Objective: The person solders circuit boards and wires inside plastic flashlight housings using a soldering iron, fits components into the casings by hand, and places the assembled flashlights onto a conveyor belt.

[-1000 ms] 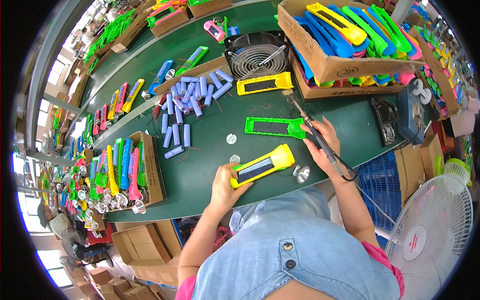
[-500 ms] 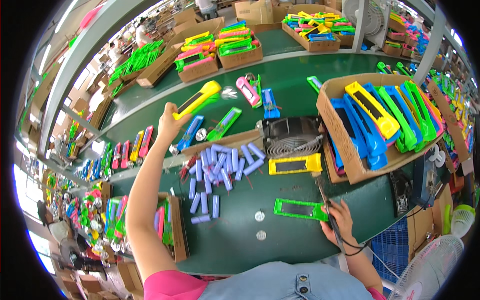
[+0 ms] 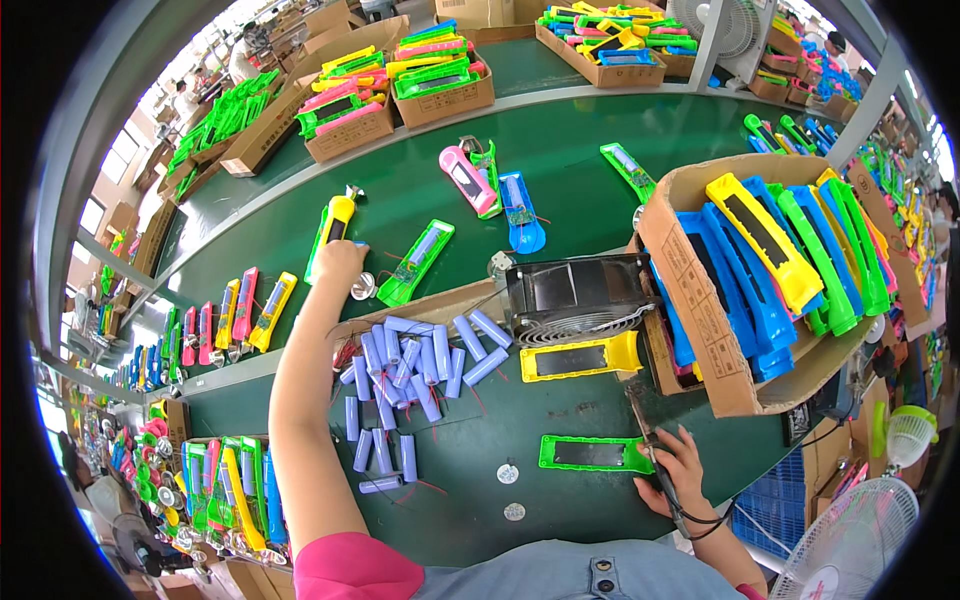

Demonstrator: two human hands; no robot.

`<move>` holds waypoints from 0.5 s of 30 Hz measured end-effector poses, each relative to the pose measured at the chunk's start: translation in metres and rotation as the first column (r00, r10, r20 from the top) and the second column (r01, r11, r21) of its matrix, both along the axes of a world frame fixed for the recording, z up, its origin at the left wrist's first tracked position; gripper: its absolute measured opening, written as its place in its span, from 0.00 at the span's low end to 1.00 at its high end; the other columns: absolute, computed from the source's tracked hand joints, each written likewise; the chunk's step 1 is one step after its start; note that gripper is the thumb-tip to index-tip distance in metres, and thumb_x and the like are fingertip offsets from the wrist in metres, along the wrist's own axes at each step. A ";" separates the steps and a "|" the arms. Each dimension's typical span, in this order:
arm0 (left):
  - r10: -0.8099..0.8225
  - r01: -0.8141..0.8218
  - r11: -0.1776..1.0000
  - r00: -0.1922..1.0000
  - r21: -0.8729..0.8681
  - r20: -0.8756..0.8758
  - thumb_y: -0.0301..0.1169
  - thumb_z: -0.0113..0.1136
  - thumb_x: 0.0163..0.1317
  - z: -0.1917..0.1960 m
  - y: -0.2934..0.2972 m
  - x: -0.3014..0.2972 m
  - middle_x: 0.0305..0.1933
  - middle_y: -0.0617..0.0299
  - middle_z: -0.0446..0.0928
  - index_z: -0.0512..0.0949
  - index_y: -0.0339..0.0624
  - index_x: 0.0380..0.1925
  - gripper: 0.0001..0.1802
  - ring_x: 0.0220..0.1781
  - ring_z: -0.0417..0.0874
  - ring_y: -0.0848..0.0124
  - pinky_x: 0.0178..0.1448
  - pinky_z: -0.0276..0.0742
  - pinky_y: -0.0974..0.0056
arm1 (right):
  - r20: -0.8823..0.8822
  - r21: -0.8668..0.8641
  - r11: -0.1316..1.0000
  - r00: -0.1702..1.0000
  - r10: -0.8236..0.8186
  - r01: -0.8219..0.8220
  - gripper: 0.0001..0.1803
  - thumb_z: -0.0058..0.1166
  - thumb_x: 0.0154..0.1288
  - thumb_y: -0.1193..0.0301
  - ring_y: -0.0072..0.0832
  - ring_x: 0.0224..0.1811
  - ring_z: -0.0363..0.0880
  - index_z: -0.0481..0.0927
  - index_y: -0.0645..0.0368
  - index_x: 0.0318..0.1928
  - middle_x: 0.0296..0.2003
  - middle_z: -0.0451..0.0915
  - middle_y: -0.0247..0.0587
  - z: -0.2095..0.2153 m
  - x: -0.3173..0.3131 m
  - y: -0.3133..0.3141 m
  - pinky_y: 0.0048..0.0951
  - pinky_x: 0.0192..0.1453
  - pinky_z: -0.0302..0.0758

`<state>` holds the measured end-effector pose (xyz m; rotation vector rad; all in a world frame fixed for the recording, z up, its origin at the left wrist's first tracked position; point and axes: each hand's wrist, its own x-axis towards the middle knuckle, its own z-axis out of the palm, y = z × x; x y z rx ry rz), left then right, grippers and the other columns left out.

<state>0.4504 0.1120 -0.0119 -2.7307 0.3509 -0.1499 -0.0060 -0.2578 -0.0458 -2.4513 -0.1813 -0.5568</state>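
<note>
My left hand (image 3: 340, 262) reaches out over the far green belt, closed around the near end of a yellow lamp casing (image 3: 340, 215). A green casing lies just beside and under it, and the fingertips are partly hidden. In my right hand (image 3: 680, 470) is a soldering iron (image 3: 662, 455), its metal tip pointing away from me. Touching or nearly touching those fingers is a green casing frame (image 3: 595, 453) with a dark panel, flat on the table. Farther off lies a yellow casing (image 3: 580, 358), also with a dark panel.
Purple cylindrical batteries (image 3: 408, 365) with red wires lie heaped left of centre. A black box-shaped device (image 3: 575, 295) and a wire coil stand behind the yellow casing. At right is a cardboard box (image 3: 700, 300) full of coloured casings. A green casing with battery (image 3: 415, 262) lies on the belt.
My left hand has moved left and nearer with the yellow casing, lowering it beside a green casing on the belt. My right hand keeps its hold on the soldering iron. The view has shifted slightly.
</note>
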 end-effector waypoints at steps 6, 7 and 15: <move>0.167 -0.185 0.902 0.983 -0.390 -0.080 0.20 0.56 0.47 -0.020 -0.003 -0.020 0.41 0.43 0.73 0.66 0.36 0.38 0.16 0.46 0.76 0.51 0.47 0.75 0.54 | -0.021 -0.073 0.997 1.000 -0.019 0.018 0.27 0.61 0.43 0.73 0.42 0.50 0.73 0.67 0.54 0.47 0.42 0.77 0.38 0.006 -0.003 0.005 0.54 0.61 0.60; 0.187 -0.178 0.863 0.982 -0.473 -0.029 0.19 0.57 0.44 -0.013 -0.006 -0.029 0.42 0.43 0.72 0.66 0.37 0.40 0.20 0.46 0.76 0.50 0.48 0.74 0.54 | 0.007 -0.058 0.998 1.000 -0.012 0.013 0.27 0.61 0.43 0.74 0.41 0.50 0.74 0.68 0.54 0.46 0.43 0.77 0.37 0.004 -0.004 0.004 0.54 0.61 0.59; 0.036 0.127 0.864 0.950 -0.488 0.310 0.31 0.73 0.32 0.142 -0.001 -0.141 0.42 0.53 0.70 0.70 0.47 0.43 0.33 0.42 0.76 0.55 0.46 0.73 0.55 | 0.130 -0.056 0.998 0.991 0.040 -0.033 0.26 0.59 0.45 0.74 0.38 0.51 0.71 0.71 0.54 0.49 0.44 0.72 0.37 -0.006 -0.006 0.004 0.53 0.62 0.57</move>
